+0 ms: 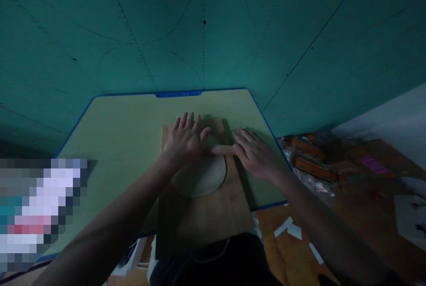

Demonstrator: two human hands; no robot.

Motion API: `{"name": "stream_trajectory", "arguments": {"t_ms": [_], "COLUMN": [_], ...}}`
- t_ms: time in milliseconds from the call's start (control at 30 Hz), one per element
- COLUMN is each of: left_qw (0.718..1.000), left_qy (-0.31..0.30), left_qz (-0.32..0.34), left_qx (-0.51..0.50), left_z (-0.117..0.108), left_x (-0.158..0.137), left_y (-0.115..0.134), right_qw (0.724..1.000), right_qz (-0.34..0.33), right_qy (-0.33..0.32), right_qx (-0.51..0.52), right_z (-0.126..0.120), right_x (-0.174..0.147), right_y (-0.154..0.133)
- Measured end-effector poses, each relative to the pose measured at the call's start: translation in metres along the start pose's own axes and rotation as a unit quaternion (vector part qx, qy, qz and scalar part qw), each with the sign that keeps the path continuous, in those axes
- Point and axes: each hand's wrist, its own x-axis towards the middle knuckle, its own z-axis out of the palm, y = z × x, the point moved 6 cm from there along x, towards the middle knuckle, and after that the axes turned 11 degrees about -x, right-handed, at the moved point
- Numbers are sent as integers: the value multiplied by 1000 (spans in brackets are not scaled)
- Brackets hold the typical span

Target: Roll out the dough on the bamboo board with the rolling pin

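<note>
A flat, rounded sheet of pale dough (203, 178) lies on a wooden board (206, 219). Across its far part runs a slim wooden rolling pin (222, 149), partly covered by both hands. My left hand (185, 142) rests palm down over the pin's left part, fingers stretched forward and thumb spread. At the pin's right end, past the board's edge, my right hand (254, 154) lies with its fingers extended and its palm over the end. Neither hand is wrapped round the pin, and the palms' undersides are hidden.
The board sits on a pale table (123, 139) with a blue rim, against a green wall (173, 33). A blurred-out object (43, 210) covers the table's left side. Plastic-wrapped packages (313, 162) lie to the right, and paper scraps (289, 228) are on the floor.
</note>
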Motion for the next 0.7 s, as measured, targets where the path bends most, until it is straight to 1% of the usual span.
{"name": "stream_trajectory", "arguments": {"t_ms": [67, 167, 233, 267, 300, 367, 400, 467, 567, 700], "left_qw": [1000, 998, 994, 993, 991, 990, 991, 991, 988, 990], "left_qy": [24, 51, 74, 78, 76, 69, 68, 85, 123, 119], "left_qz": [4, 37, 70, 87, 101, 112, 106, 86, 52, -35], "left_qx": [2, 11, 25, 32, 37, 44, 47, 58, 74, 68], "left_z": [-4, -8, -12, -13, -13, -13, -14, -16, -22, -33], "left_x": [-16, -49, -77, -91, -105, -127, -134, -144, -147, -141], "left_y": [8, 23, 35, 41, 46, 50, 49, 41, 16, -35], "right_qw": [1000, 1000, 1000, 999, 999, 999, 999, 997, 995, 994], "right_qz": [15, 0, -20, -27, -25, -2, 13, 32, 16, -8], "right_qy": [9, 17, 18, 15, 11, 5, 5, 13, 42, 69], "right_qx": [4, 0, 9, 17, 26, 43, 50, 67, 89, 83], "right_z": [-5, -18, -26, -28, -29, -26, -23, -15, -6, -3], "right_x": [-21, -49, -56, -55, -50, -31, -18, 9, 49, 95], "right_y": [-11, -26, -29, -27, -23, -12, -8, -6, -23, -56]}}
